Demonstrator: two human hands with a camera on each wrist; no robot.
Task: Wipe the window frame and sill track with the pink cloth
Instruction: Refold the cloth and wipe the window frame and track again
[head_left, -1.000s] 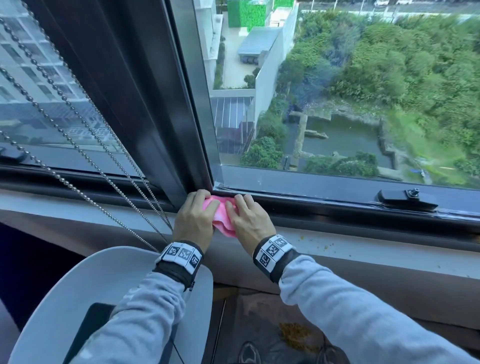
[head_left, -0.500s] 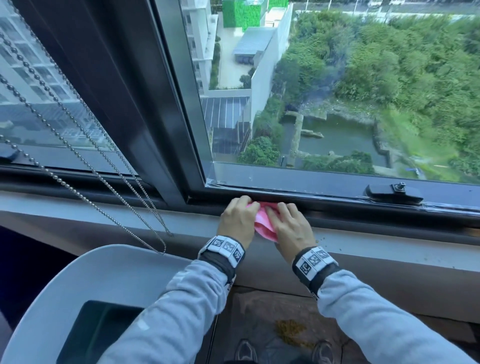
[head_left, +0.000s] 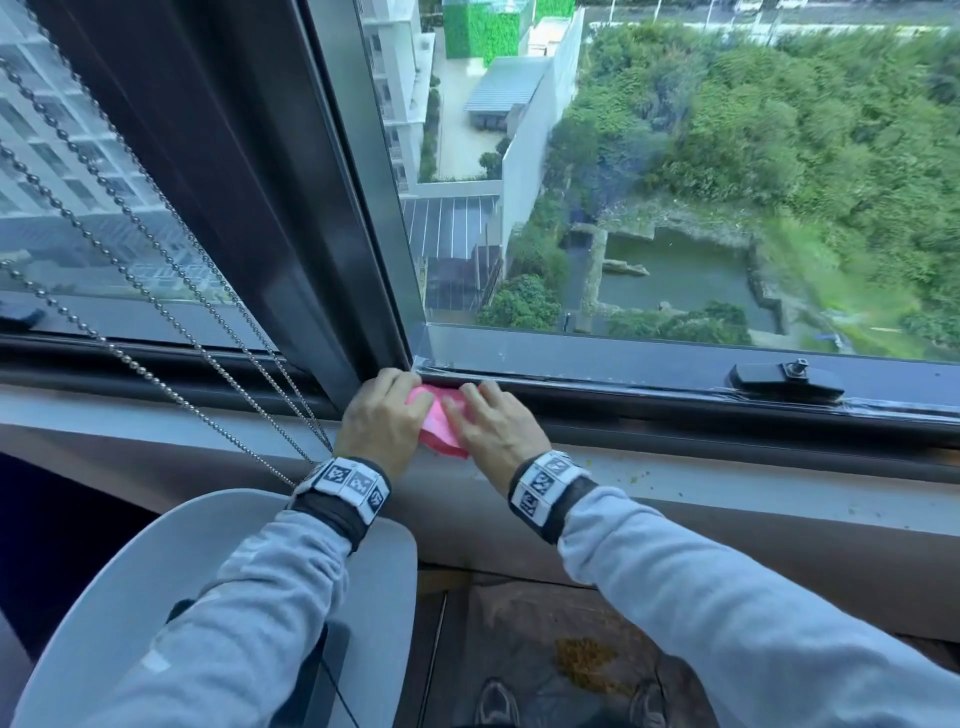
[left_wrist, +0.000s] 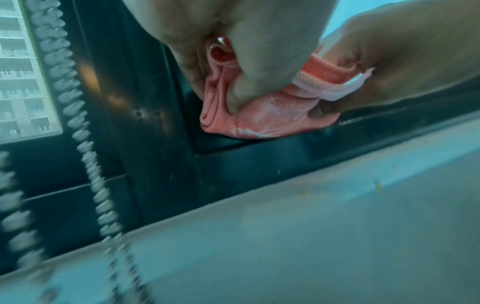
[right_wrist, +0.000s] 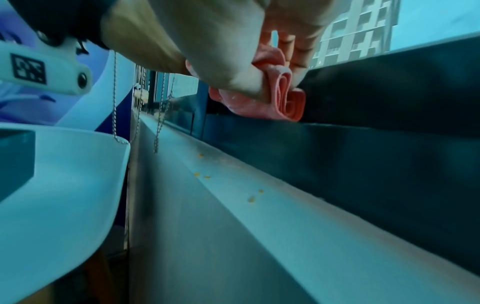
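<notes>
Since the frame half a second ago, both hands and the pink cloth (head_left: 435, 423) have been sliding back left along the sill track (head_left: 675, 402), and they are now sitting right at the corner where the dark vertical window frame (head_left: 291, 218) meets the track. The left hand (head_left: 382, 423) is lying just beside the frame post, its fingers curling over the cloth's left part; in the left wrist view its thumb (left_wrist: 235, 96) is pressing into the folded fabric, so this hand is clamped on the cloth. The right hand (head_left: 496, 428) is lying on the cloth's right part with its fingers stretching toward the track; the right wrist view is showing folds of the cloth (right_wrist: 283, 102) being pinched between thumb and fingers, so this hand is clamped on it too. The two hands are sitting close together, with a strip of pink showing between them. The cloth is bunched in several layers and is resting on the dark ledge of the track. Bead chains (head_left: 171, 291) are hanging left of the left hand. A black latch (head_left: 784, 379) is sitting on the lower sash, well apart to the right. Small yellow crumbs (right_wrist: 252, 198) are lying on the pale sill (head_left: 779, 499) below the track. A white curved chair back (head_left: 130, 587) is standing under the left forearm.
</notes>
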